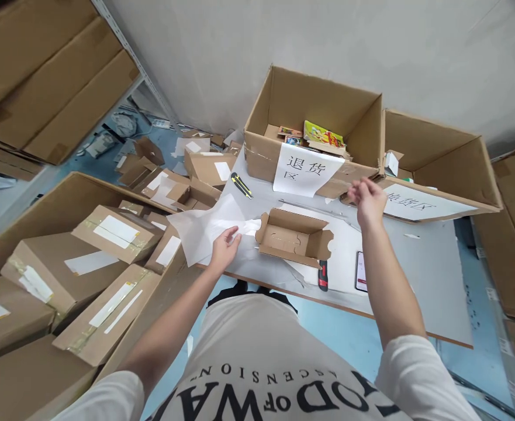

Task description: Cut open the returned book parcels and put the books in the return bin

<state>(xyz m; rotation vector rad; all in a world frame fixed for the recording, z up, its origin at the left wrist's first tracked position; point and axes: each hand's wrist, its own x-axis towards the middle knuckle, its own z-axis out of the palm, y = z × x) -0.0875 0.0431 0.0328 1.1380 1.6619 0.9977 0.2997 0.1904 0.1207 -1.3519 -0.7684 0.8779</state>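
Note:
My left hand is at the table's left side, beside thin white wrapping sheet. Its thumb and fingers are slightly apart, and I see nothing between them. To its right stands a small open cardboard box with notched end flaps; no contents show inside. My right hand is raised in front of the two large bins, its fingers curled together. Whatever they may hold is hidden or too small to make out. Below the right forearm lies a phone, partly covered by the arm.
Two large cardboard bins with handwritten signs stand at the back; the left bin holds books, the right bin small items. A yellow-black cutter and a red-black cutter lie on the table. Left, a big carton holds several parcels.

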